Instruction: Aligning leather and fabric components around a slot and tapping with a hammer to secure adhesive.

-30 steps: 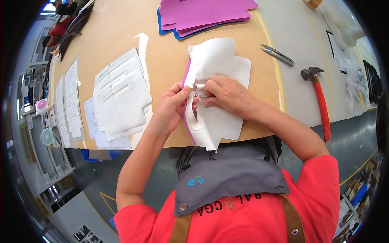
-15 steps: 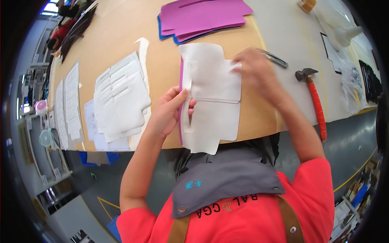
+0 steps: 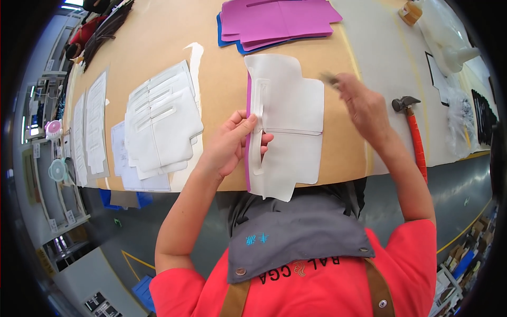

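My left hand [image 3: 235,140] grips a white die-cut sheet [image 3: 290,153] along its left side, thumb on top and fingertips coming through the long slot. A purple layer [image 3: 249,158] shows along the sheet's left edge. The slot has a raised rim and a loose-looking white strip in it. To the right of the sheet, my right hand [image 3: 364,108] is raised above the table, closed around a slim grey utility knife [image 3: 330,80]. Motion blurs the knife, and most of it is hidden in the fingers. A hammer [image 3: 414,132] with a red handle lies right of this hand.
Stacked purple sheets [image 3: 280,24] over blue ones lie at the far side. White slotted pieces [image 3: 163,119] are piled at left, with more narrow pieces [image 3: 96,127] beyond. A white bottle [image 3: 454,55], a clear plastic bag [image 3: 460,121] and a small amber jar [image 3: 410,12] stand right.
My right hand has picked up the utility knife from the table and now holds it up. My left hand still holds the white sheet in much the same pose.
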`<state>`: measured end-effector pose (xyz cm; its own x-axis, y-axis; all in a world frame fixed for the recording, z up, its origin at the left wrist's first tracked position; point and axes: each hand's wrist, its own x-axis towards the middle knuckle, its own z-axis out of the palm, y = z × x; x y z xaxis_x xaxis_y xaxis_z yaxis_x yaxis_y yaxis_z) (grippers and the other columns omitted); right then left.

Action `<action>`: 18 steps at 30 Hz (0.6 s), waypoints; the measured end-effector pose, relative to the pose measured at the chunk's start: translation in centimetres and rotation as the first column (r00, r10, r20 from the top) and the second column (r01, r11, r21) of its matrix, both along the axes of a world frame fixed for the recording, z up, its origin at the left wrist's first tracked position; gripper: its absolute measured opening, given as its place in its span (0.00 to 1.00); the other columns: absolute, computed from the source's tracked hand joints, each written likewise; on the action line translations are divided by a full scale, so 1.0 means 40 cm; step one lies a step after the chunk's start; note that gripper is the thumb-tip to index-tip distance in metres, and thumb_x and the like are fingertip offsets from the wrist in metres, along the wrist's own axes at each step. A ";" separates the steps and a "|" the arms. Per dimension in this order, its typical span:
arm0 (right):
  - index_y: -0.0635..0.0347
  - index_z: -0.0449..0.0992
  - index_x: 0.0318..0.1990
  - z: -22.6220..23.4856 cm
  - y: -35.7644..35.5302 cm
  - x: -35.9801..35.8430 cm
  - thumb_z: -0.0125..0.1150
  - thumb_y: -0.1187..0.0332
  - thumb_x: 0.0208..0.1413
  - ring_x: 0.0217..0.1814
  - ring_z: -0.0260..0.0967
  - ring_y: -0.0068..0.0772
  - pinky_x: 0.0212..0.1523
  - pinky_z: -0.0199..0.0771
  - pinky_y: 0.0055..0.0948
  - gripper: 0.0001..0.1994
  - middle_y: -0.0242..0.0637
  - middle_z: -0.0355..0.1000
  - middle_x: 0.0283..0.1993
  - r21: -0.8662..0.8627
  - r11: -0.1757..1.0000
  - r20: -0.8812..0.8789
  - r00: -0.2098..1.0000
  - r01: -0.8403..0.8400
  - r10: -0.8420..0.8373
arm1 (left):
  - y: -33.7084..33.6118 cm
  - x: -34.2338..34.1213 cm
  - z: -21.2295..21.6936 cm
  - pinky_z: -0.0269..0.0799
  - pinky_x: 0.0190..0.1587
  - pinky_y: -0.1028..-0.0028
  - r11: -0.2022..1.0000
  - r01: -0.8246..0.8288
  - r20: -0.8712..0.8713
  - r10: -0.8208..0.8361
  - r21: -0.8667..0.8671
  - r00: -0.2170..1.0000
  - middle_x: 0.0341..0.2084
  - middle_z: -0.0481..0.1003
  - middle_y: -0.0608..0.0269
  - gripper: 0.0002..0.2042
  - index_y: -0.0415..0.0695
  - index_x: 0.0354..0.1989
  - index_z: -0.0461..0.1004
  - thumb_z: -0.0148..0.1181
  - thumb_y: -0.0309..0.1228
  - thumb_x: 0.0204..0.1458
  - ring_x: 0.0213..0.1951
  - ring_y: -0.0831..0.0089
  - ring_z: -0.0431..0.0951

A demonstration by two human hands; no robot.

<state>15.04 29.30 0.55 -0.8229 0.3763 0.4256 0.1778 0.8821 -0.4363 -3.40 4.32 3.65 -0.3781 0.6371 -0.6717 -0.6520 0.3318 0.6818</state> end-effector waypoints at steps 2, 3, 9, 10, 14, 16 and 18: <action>0.50 0.81 0.48 0.053 -0.085 -0.011 0.66 0.70 0.59 0.39 0.75 0.35 0.34 0.76 0.35 0.10 0.30 0.75 0.35 0.024 0.991 0.000 0.992 -0.128 0.128 | -0.006 -0.009 -0.002 0.86 0.38 0.67 1.000 0.013 0.035 -0.013 0.011 0.999 0.45 0.78 0.59 0.13 0.46 0.55 0.68 0.58 0.38 0.69 0.43 0.67 0.85; 0.50 0.82 0.48 0.069 -0.113 -0.016 0.69 0.68 0.57 0.39 0.73 0.34 0.34 0.76 0.33 0.11 0.28 0.75 0.37 0.011 0.988 -0.003 0.988 -0.153 0.153 | -0.002 -0.010 0.002 0.86 0.38 0.67 1.000 0.020 0.038 -0.020 0.011 0.999 0.45 0.78 0.59 0.13 0.46 0.55 0.68 0.58 0.38 0.69 0.43 0.67 0.85; 0.52 0.84 0.46 0.054 -0.174 -0.045 0.75 0.64 0.50 0.40 0.69 0.29 0.35 0.76 0.30 0.15 0.23 0.74 0.38 -0.040 0.984 -0.053 0.984 -0.174 0.172 | 0.011 -0.003 0.015 0.86 0.39 0.66 1.000 0.006 0.062 -0.005 -0.011 0.998 0.45 0.79 0.59 0.11 0.47 0.55 0.69 0.56 0.37 0.70 0.45 0.63 0.86; 0.52 0.84 0.45 0.052 -0.178 -0.050 0.75 0.63 0.50 0.40 0.69 0.29 0.35 0.76 0.30 0.15 0.23 0.74 0.38 -0.028 0.982 -0.063 0.981 -0.185 0.183 | 0.010 -0.004 0.013 0.86 0.39 0.65 1.000 0.009 0.062 -0.009 -0.003 0.998 0.45 0.79 0.59 0.11 0.47 0.55 0.69 0.56 0.37 0.70 0.45 0.63 0.86; 0.52 0.84 0.45 0.045 -0.188 -0.058 0.75 0.63 0.49 0.41 0.69 0.28 0.35 0.76 0.29 0.15 0.23 0.74 0.39 -0.007 0.981 -0.042 0.980 -0.194 0.193 | 0.010 -0.006 0.010 0.86 0.38 0.65 1.000 0.011 0.064 -0.011 0.004 0.998 0.44 0.79 0.59 0.11 0.47 0.54 0.69 0.55 0.36 0.70 0.45 0.62 0.86; 0.52 0.84 0.44 0.042 -0.191 -0.059 0.76 0.63 0.48 0.41 0.69 0.28 0.35 0.76 0.28 0.14 0.23 0.73 0.39 0.012 0.980 -0.045 0.979 -0.199 0.199 | 0.010 -0.007 0.009 0.86 0.38 0.65 1.000 0.013 0.069 -0.014 0.012 0.998 0.44 0.79 0.59 0.11 0.47 0.54 0.69 0.55 0.36 0.70 0.45 0.62 0.86; 0.53 0.84 0.43 0.044 -0.195 -0.060 0.75 0.63 0.48 0.41 0.69 0.28 0.34 0.76 0.28 0.14 0.24 0.73 0.38 0.029 0.978 -0.044 0.978 -0.204 0.205 | 0.009 -0.007 0.007 0.86 0.38 0.65 1.000 0.014 0.073 -0.016 0.019 0.997 0.43 0.79 0.58 0.10 0.47 0.54 0.68 0.55 0.36 0.70 0.45 0.62 0.86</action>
<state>12.65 21.51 2.33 -0.8604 0.1909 0.4726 -0.0278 0.9082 -0.4175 -3.69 4.67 3.93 -0.3185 0.6550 -0.6852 -0.6956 0.3296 0.6384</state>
